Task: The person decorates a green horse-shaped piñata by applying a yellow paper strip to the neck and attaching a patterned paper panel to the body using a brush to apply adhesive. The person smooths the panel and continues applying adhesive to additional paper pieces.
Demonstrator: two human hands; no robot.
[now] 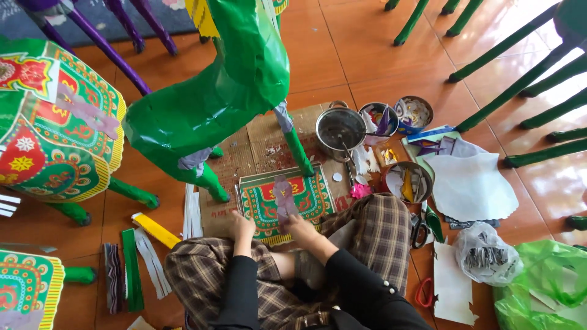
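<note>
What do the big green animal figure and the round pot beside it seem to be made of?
The green animal figure looks covered in glossy paper or foil: its skin is creased and shiny; what lies beneath is hidden. The pot looks like bare metal, grey with a bright rim and small side handles.

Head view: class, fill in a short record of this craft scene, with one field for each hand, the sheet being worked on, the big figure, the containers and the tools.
Left hand: rests on the near left edge of the patterned sheet
Right hand: on the sheet's near edge, by a pale purple paper strip
Patterned sheet: green, red and yellow, flat on cardboard
Figure: green paper animal standing over the cardboard
Containers: metal pot, three small bowls to its right
Tools: scissors on the floor
</note>
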